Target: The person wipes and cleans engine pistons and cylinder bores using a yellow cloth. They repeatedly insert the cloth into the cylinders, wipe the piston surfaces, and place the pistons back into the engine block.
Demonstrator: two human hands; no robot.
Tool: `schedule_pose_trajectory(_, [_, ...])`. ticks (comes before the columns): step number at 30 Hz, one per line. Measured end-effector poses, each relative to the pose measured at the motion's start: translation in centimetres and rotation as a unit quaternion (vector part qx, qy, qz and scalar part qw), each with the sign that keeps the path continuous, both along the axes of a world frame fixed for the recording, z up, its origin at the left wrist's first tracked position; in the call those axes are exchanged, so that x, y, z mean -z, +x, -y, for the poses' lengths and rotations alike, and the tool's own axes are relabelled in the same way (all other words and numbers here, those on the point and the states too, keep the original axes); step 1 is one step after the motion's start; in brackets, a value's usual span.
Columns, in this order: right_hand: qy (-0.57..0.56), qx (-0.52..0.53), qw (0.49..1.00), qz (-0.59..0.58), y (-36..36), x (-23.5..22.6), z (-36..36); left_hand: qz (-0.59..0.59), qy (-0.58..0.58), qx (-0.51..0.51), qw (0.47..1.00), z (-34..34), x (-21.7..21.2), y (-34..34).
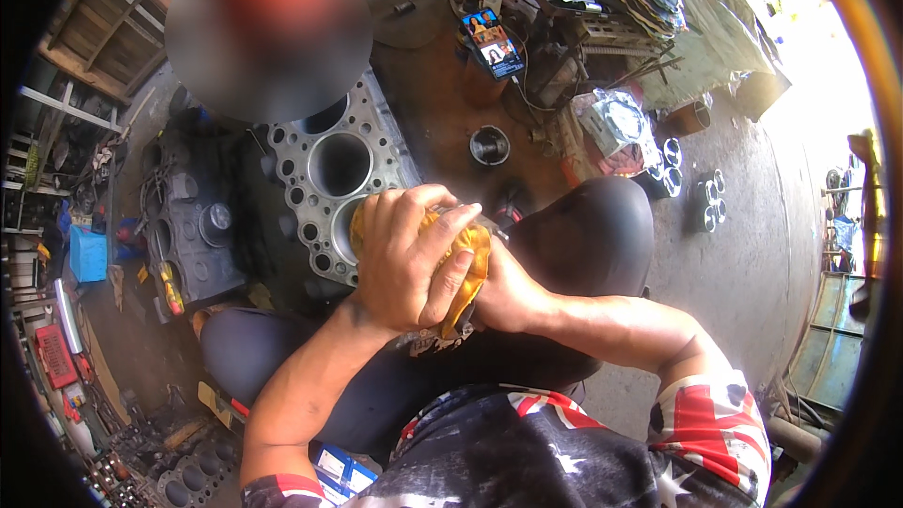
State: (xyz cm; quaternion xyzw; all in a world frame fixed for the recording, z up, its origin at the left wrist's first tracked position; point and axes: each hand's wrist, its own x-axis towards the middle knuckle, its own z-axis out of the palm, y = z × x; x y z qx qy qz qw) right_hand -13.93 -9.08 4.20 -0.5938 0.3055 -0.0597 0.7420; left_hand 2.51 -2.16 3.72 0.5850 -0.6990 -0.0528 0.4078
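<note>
Wrinkled yellow cloth (476,263) between left hand (411,254) and right hand (509,290).

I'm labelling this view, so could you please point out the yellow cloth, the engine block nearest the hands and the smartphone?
Yellow cloth (477,259): head view, bright fold.
Engine block (388,145): head view, deck beside bore.
Smartphone (492,43): head view, lit screen.

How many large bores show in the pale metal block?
3: a far bore, partly blurred; a middle bore, fully visible; a near bore, partly behind the left hand. Blur may hide more.
</note>
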Motion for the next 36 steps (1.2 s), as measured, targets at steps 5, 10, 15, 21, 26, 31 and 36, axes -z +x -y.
schedule_pose_trajectory(5, [-0.081, -0.012, 0.995, 0.059, -0.2, 0.9, -0.2, 0.005, 0.024, -0.005, 1.000, 0.0, -0.6, -0.1])
schedule_pose_trajectory(10, [-0.151, -0.056, 0.983, 0.091, -0.2, 2.0, -0.4, -0.004, 0.056, 0.021, 0.998, 0.6, -0.9, 0.4])
schedule_pose_trajectory(15, [-0.063, -0.082, 0.993, 0.050, -0.2, 2.2, -1.2, -0.048, 0.116, 0.077, 0.989, 0.9, -0.6, 0.9])
schedule_pose_trajectory(21, [0.089, -0.012, 0.994, 0.064, -0.2, 1.3, -0.6, 0.028, 0.016, 0.027, 0.999, -1.2, -0.2, 1.0])
schedule_pose_trajectory(26, [0.315, 0.132, 0.933, 0.117, -0.1, 0.9, -0.1, 0.143, -0.040, 0.017, 0.989, -2.3, 0.5, 0.8])
schedule_pose_trajectory(31, [0.340, 0.119, 0.921, 0.152, 0.1, 1.2, -0.1, 0.161, -0.084, 0.031, 0.983, -1.9, 1.0, 1.1])
schedule_pose_trajectory(36, [0.231, 0.075, 0.967, 0.076, -0.3, 0.5, 0.0, 0.167, -0.098, 0.029, 0.981, -1.5, 0.9, 0.5])
